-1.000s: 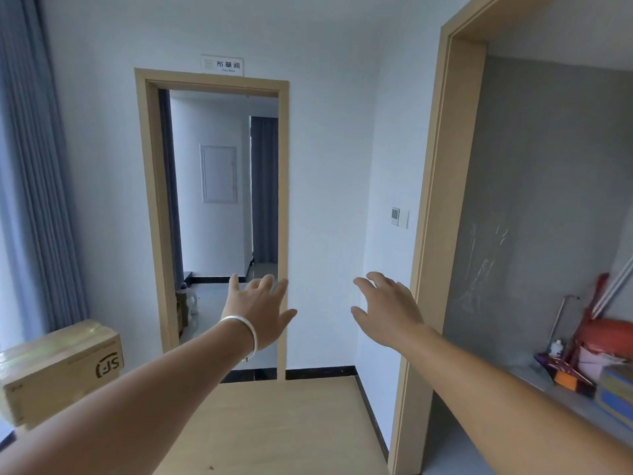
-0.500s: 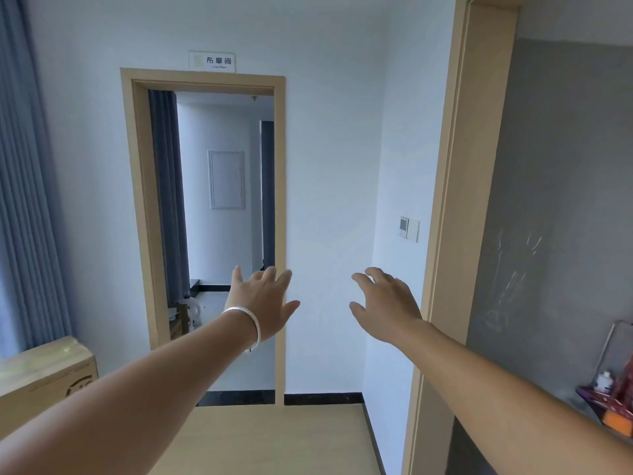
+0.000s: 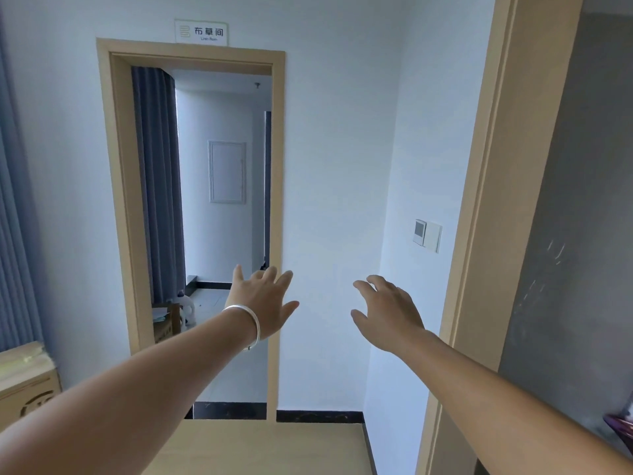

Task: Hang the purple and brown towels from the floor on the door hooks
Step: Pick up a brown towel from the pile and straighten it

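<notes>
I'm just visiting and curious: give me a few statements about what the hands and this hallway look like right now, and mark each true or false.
1. Both hands are empty. True: the left hand and right hand hold nothing.
2. A bracelet sits on the right wrist. False: it is on the left wrist.
3. A sign hangs above the doorway. True.
4. A purple towel hangs from the left hand. False: no towel is in view.
5. The wall switch is left of the doorway. False: it is to its right.

Wall switch [image 3: 427, 234] right of doorway [image 3: 202, 214]; box [image 3: 27, 382] perhaps left.
</notes>
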